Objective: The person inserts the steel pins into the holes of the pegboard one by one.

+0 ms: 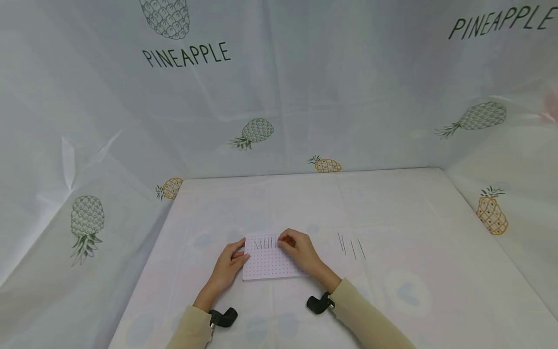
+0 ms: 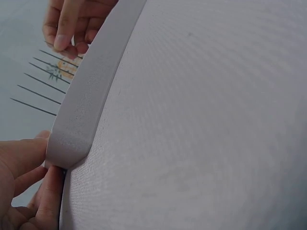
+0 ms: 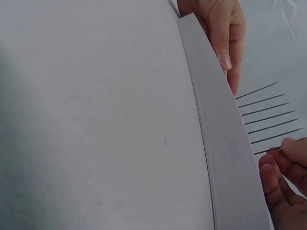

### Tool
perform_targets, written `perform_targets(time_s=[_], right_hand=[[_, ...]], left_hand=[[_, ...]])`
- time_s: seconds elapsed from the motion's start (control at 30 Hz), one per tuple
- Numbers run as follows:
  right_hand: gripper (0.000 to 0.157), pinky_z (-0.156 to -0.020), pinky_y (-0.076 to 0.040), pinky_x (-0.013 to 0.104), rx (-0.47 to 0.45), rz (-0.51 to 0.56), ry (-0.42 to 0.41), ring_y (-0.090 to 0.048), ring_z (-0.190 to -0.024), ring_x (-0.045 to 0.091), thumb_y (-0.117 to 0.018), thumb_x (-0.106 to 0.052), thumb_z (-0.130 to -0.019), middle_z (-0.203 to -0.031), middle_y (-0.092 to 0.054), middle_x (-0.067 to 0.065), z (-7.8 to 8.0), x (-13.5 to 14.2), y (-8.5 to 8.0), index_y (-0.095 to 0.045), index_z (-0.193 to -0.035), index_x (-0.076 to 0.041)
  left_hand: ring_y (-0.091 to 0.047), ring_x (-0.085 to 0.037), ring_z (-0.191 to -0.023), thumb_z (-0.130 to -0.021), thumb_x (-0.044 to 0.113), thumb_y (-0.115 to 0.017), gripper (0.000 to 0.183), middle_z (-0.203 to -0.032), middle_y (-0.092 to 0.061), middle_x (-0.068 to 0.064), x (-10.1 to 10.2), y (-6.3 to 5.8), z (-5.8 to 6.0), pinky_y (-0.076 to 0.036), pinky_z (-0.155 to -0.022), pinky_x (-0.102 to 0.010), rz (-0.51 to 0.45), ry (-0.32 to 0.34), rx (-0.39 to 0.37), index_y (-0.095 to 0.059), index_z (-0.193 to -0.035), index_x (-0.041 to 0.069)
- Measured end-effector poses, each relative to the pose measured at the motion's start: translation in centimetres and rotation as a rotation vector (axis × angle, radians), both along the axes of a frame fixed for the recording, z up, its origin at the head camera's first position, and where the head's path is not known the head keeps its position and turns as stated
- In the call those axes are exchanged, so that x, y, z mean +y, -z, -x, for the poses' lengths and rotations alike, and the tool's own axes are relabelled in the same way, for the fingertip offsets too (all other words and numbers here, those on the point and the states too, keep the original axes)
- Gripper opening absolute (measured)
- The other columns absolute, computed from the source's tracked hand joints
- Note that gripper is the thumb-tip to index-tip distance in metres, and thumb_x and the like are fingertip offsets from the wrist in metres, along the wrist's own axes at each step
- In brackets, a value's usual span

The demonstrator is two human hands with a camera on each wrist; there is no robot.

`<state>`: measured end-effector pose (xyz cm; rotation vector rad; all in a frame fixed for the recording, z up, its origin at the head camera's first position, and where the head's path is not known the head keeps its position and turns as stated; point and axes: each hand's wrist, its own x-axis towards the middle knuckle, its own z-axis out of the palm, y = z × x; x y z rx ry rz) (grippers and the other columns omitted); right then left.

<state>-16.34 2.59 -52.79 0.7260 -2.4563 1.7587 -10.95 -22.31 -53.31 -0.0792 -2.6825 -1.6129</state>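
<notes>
A white perforated board (image 1: 272, 265) lies on the table, dotted with small holes. Several thin dark pins (image 1: 264, 243) stand in a row near its far edge; the leftmost leans. My left hand (image 1: 227, 265) holds the board's left edge, thumb and fingers on either side of the corner in the left wrist view. At the right end of the row, my right hand (image 1: 301, 249) pinches one pin (image 3: 268, 150) between thumb and index finger. That pin's lower end meets the board; whether it sits in a hole is hidden.
Several loose dark pins (image 1: 353, 249) lie on the white-covered table (image 1: 401, 232) to the right of the board. A pale curtain (image 1: 348, 87) printed with pineapples hangs behind the table and at its sides.
</notes>
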Motion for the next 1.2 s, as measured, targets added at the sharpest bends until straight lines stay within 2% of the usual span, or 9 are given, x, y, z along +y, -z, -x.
perform_targets(time_s=[0.3,0.77,0.97,1.2], right_hand=[[0.008,-0.073,-0.053,0.024,-0.018,-0.014,0.045,-0.064,-0.083,0.012,-0.073,-0.004,-0.090,-0.092,-0.070,0.001,-0.3,0.5,-0.1,-0.071,-0.098,-0.006],[0.006,-0.066,-0.051,0.023,-0.035,0.034,0.155,-0.060,-0.077,0.014,-0.074,-0.003,-0.089,-0.085,-0.067,0.000,-0.2,2.4,-1.1,-0.072,-0.093,-0.006],[0.004,-0.064,-0.050,0.021,-0.079,0.049,0.208,-0.059,-0.075,0.016,-0.073,-0.001,-0.089,-0.084,-0.067,0.002,0.1,3.7,-1.8,-0.072,-0.093,-0.003],[0.004,-0.060,-0.053,0.024,-0.079,0.068,0.264,-0.063,-0.072,0.025,-0.072,0.001,-0.090,-0.082,-0.069,0.009,0.6,5.7,-2.2,-0.072,-0.094,0.001]], left_hand=[[-0.057,-0.032,-0.117,-0.097,0.012,-0.066,0.055,-0.136,-0.050,-0.020,0.0,0.0,-0.2,-0.050,-0.097,-0.034,-0.007,-0.002,-0.004,-0.045,-0.147,-0.001],[-0.056,-0.032,-0.117,-0.097,0.011,-0.066,0.056,-0.136,-0.050,-0.020,0.1,-0.1,-0.4,-0.050,-0.097,-0.034,-0.005,0.001,0.003,-0.045,-0.147,-0.001],[-0.057,-0.031,-0.117,-0.097,0.012,-0.066,0.056,-0.136,-0.050,-0.020,0.1,-0.2,-0.4,-0.050,-0.097,-0.036,-0.011,0.001,0.009,-0.045,-0.147,-0.001],[-0.056,-0.032,-0.117,-0.097,0.011,-0.066,0.056,-0.136,-0.050,-0.020,0.1,-0.1,-0.3,-0.050,-0.097,-0.036,0.002,0.001,0.006,-0.045,-0.147,-0.001]])
